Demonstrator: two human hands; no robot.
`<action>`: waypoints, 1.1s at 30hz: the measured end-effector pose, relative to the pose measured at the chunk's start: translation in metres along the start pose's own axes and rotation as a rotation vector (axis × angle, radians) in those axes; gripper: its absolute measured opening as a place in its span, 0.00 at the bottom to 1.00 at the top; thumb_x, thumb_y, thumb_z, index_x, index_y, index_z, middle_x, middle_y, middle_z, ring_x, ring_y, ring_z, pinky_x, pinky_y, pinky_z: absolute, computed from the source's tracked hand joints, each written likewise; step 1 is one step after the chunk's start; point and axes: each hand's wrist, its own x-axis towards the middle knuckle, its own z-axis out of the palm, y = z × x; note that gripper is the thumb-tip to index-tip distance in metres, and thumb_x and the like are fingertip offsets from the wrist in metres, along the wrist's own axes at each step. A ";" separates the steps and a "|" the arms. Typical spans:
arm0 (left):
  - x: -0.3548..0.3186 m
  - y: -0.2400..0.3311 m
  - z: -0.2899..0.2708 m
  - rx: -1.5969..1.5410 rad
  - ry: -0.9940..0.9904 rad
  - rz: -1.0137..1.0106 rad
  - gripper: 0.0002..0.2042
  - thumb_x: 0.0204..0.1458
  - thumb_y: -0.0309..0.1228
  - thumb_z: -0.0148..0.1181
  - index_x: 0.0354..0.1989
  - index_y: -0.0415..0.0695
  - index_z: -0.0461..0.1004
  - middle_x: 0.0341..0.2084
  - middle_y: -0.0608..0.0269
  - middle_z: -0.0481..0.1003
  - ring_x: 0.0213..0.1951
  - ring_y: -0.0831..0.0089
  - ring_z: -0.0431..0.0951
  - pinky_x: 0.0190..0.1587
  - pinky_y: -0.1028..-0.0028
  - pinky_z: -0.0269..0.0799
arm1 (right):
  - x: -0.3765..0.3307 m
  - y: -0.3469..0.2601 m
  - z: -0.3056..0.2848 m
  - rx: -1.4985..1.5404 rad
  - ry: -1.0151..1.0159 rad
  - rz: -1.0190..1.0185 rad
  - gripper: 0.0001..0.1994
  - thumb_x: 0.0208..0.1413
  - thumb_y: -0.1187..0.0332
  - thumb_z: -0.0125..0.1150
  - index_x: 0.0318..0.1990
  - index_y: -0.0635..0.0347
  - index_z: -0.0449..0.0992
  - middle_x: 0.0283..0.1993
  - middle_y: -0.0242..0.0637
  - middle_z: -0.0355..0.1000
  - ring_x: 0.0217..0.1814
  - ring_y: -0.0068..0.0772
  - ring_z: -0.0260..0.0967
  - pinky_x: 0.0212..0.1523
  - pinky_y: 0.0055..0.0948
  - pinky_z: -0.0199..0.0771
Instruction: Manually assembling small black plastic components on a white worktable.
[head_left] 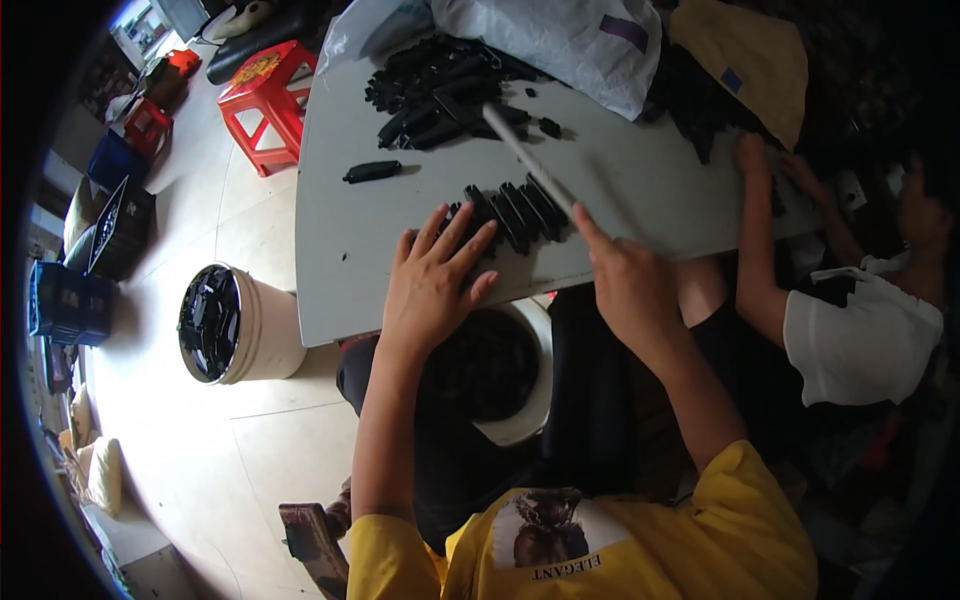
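Observation:
On the white table (345, 275), several long black plastic-looking parts (513, 215) lie side by side in a slanted row. My left hand (432, 285) rests over the row's left end, fingers spread and fingertips touching or just above the parts; it hides some of them. My right hand (635, 295) is closed round a long, thin grey blade-like tool (530, 160), its index finger stretched along it. The tool points away and left, its tip near the heap of black parts (440, 90); its grip end is hidden in my hand. A single black part (372, 171) lies apart on the left.
White bags (570, 50) and a tan bag (750, 60) are at the table's far side. A co-worker's arm (760, 220) reaches in from the right. A filled white bucket (265, 325) and red stool (265, 105) stand left. Another bucket (535, 385) sits below the table edge.

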 end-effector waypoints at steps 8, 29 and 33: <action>-0.001 0.002 0.003 0.015 0.068 0.025 0.25 0.55 0.46 0.55 0.62 0.60 0.65 0.63 0.62 0.61 0.66 0.60 0.57 0.62 0.55 0.54 | -0.004 -0.021 0.003 0.106 0.314 -0.048 0.28 0.56 0.78 0.51 0.66 0.50 0.61 0.26 0.43 0.72 0.27 0.41 0.74 0.28 0.37 0.73; -0.002 -0.007 0.005 -0.023 0.058 0.023 0.25 0.55 0.47 0.53 0.62 0.57 0.65 0.64 0.61 0.61 0.66 0.60 0.57 0.61 0.54 0.55 | 0.003 -0.021 0.009 0.286 0.121 0.031 0.27 0.55 0.78 0.51 0.64 0.55 0.63 0.41 0.52 0.75 0.42 0.51 0.75 0.42 0.39 0.74; -0.012 -0.015 0.002 -0.102 0.049 0.003 0.27 0.53 0.48 0.55 0.61 0.55 0.66 0.63 0.58 0.61 0.65 0.57 0.57 0.61 0.50 0.54 | 0.013 0.045 0.057 0.365 0.455 -0.158 0.25 0.57 0.79 0.48 0.63 0.56 0.65 0.46 0.37 0.76 0.37 0.26 0.74 0.35 0.25 0.70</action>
